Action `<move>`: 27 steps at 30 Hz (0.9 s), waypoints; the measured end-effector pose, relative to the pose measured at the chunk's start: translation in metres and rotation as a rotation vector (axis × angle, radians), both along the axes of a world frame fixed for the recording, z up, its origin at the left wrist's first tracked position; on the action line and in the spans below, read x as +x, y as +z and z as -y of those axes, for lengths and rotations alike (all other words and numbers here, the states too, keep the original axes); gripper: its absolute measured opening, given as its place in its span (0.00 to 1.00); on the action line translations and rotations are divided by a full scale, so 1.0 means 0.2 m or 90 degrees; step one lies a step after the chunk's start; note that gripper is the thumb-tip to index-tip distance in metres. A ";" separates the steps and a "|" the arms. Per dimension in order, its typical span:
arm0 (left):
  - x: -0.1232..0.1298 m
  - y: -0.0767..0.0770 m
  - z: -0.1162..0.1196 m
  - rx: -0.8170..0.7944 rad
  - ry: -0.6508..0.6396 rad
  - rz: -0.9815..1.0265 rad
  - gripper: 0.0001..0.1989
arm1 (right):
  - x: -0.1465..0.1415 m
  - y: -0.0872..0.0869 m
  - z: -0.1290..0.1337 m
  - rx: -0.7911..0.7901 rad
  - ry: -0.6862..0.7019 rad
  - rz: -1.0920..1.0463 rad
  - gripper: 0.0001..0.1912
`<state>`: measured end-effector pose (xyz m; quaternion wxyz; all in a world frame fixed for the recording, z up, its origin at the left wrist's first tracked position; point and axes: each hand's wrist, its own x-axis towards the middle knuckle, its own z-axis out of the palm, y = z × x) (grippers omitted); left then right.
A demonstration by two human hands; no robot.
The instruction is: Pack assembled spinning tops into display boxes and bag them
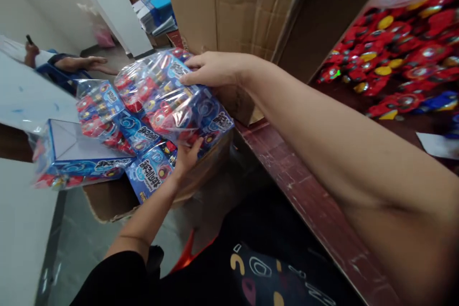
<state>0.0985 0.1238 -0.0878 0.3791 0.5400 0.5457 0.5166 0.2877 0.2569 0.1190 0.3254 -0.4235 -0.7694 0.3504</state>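
A blue display box of red toys in clear plastic wrap (168,100) is between my two hands, on top of other packs in an open cardboard carton (204,167). My right hand (211,69) grips its upper right edge, thumb and fingers on the wrap. Lower down, my left hand (187,158) holds the near edge, with part of its fingers hidden under the box. Beside it lie a second wrapped toy pack (103,110) and a third pack turned on its side (89,162), which hangs over the carton's left edge.
To the right runs a dark red table (287,167) with a heap of red toys (405,52). A large cardboard box (236,9) stands on it behind my right hand. Flat blue-and-white card stacks (156,9) are at the back. Another person's arm (77,63) shows at left.
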 end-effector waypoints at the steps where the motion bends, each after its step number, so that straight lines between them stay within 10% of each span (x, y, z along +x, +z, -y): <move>1: 0.01 -0.01 -0.01 0.023 0.015 -0.019 0.21 | 0.02 0.02 0.03 -0.016 0.040 0.020 0.18; 14: -0.02 0.04 -0.03 0.185 0.103 -0.192 0.44 | 0.19 -0.18 -0.02 0.001 0.091 -0.237 0.27; 27: -0.05 0.03 0.01 0.206 0.166 -0.294 0.43 | 0.28 -0.30 0.08 -0.037 0.130 -0.347 0.23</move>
